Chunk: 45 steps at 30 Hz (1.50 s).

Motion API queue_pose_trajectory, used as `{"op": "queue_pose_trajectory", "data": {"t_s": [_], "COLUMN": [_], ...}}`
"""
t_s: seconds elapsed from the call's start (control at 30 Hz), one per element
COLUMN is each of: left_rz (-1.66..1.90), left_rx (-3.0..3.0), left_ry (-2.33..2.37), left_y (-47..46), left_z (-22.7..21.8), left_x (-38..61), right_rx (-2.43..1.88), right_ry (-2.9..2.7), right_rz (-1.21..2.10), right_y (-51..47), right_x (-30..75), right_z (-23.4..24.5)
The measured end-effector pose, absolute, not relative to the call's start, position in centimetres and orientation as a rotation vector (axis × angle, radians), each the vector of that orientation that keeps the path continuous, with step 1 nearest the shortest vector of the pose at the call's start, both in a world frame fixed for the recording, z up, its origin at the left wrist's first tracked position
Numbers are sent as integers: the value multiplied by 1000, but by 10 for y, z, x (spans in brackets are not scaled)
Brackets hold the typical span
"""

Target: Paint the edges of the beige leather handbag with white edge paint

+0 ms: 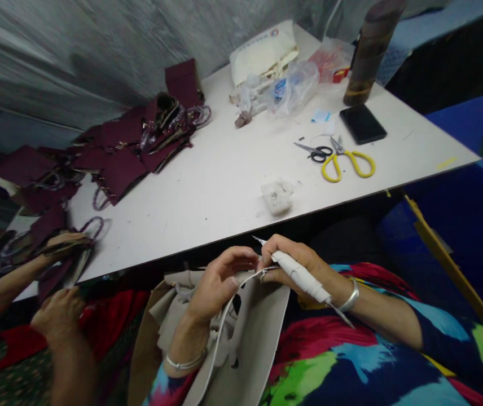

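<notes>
My left hand (pixel 218 279) is curled at the upper edge of a beige, leather-like bag piece (pixel 256 338), its fingertips close to those of my right hand. My right hand (pixel 294 259) is closed around a slim pointed tool (pixel 303 276) wrapped in white strip; a thin tip sticks out beyond the knuckles and a narrow tail end at the wrist. The right fingertips also meet the edge of the beige piece, where a small pale bit shows. Dark openings show in the piece, which lies over my lap. What sits exactly between the fingertips is too small to make out.
On the white table (pixel 220 175) lie yellow-handled scissors (pixel 347 160), small black scissors (pixel 315 151), a phone (pixel 363 124), a whitish block (pixel 277 197) and plastic bags (pixel 294 87). A bottle (pixel 370 53) stands behind. Maroon bags (pixel 125 172) are heaped left, near another person's hands (pixel 61 313).
</notes>
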<state>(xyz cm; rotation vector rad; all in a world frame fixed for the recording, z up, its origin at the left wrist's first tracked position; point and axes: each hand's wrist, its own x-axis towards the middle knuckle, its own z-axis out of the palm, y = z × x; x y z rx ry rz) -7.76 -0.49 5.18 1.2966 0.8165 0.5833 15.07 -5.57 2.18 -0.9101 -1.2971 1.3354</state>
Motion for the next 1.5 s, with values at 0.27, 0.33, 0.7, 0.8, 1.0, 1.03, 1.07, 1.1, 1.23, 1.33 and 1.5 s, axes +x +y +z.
{"op": "queue_pose_trajectory", "data": {"t_s": [0.27,0.33,0.7,0.8,1.0,1.03,1.07,1.1,1.23,1.33,1.5], "left_rz": [485,467,563,607,800,825,832,822,702,611,520], "left_rx": [1404,1374,1222,1215,956,925,917,928,989,931,889], "left_ry": [1127,1205,1172,1191,1321,1344,1362,1374,1392,1391,1349], "left_y": [-26,-23,-1,-1,6,9,13,16,30,37,43], "left_z": [56,51,23,19,14,14,14,14,5,-5,-11], "left_x": [-52,-46,-26,-26,-32,-31,-30,-27,-13,-4,-2], "right_rx": [-1146,-1166,-1166,-1150,-1168,-1187,-1215,-1254,-1459,-1551,-1539], "right_ry": [-1296,-1241,-1177,-1158,-1064,-1055,-1059,-1067,-1087,-1084,-1097], "right_rz": [1119,1113,1126,1165,1105,1065,1016,956,764,731,743], "right_y": [-56,-54,-47,-44,-40,-37,-34,-31,-11,2,12], "right_x": [151,150,156,157,182,190,197,204,223,227,230], "right_z": [20,17,0,-5,-14,-15,-15,-15,-9,-7,-10]}}
